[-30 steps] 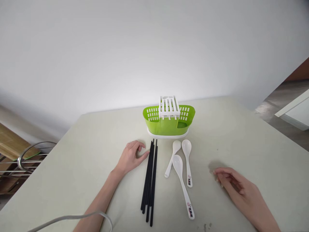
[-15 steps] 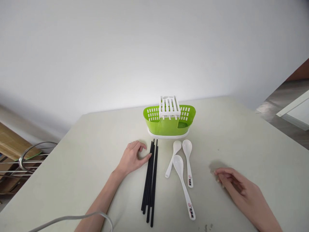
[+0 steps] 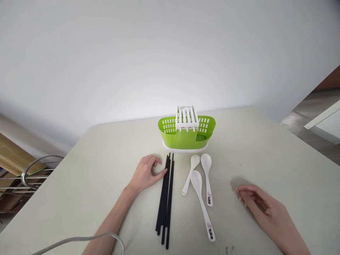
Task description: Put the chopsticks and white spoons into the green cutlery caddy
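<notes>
Black chopsticks (image 3: 163, 198) pointed forward just right of the nearer left hand (image 3: 145, 174), fingers parted, the right hand (image 3: 267, 210) loosely bunched

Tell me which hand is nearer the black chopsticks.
Left. The left hand is just left of the black chopsticks, thumb overlapping their upper part. The right hand is well to their right, beyond the white spoons.

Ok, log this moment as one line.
left hand: thumb tip at black chopsticks | right hand: loosely curled, apart from white spoons | green basket: upright, beyond both
</notes>
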Available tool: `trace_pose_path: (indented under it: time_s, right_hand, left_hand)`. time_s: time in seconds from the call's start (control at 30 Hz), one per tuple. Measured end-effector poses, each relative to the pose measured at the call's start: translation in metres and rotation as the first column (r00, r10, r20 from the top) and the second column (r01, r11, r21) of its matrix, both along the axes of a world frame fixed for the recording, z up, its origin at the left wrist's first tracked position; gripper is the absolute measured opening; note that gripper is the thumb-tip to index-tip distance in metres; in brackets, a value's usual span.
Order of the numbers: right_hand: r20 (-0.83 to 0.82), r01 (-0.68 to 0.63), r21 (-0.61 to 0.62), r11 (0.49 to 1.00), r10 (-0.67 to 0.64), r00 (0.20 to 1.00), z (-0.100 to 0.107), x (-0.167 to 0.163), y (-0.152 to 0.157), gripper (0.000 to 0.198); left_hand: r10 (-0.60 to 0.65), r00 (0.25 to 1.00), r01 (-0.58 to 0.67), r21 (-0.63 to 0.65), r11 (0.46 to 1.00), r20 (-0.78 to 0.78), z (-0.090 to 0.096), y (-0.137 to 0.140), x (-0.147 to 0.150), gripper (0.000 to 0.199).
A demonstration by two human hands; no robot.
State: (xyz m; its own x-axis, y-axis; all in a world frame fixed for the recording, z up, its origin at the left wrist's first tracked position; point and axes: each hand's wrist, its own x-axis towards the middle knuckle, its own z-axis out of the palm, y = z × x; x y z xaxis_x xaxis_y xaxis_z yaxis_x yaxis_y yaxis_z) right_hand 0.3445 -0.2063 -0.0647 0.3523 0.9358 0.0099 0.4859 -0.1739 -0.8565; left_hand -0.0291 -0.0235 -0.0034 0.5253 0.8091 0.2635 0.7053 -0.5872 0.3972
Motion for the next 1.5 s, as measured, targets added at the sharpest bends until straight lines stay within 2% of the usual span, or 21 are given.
trace_pose_path:
  time_s: [0.57, 1.03, 1.2, 1.5]
  right_hand:
    - [0.015, -0.017, 0.012, 1.000, 0.017, 1.000, -0.010, 0.005, -0.001, 0.035]
    - [0.006, -0.014, 0.015, 1.000, 0.014, 1.000, -0.006, 0.003, 0.000, 0.036]
    - [0.015, -0.002, 0.008, 1.000, 0.002, 1.000, -0.004, 0.002, -0.001, 0.035]
    - [0.025, -0.022, 0.020, 1.000, 0.022, 0.999, 0.001, 0.000, 0.001, 0.035]
  left_hand:
    - [-0.015, 1.000, 0.015, 0.007, 1.000, -0.008, -0.003, 0.000, -0.002, 0.026]
    - [-0.015, 0.999, 0.016, -0.015, 1.000, 0.037, 0.002, 0.003, -0.003, 0.016]
    - [-0.004, 0.999, 0.007, -0.083, 0.997, 0.037, 0.008, 0.006, -0.012, 0.017]
    - [0.106, 0.994, -0.105, -0.153, 0.983, -0.006, 0.019, 0.013, -0.041, 0.024]
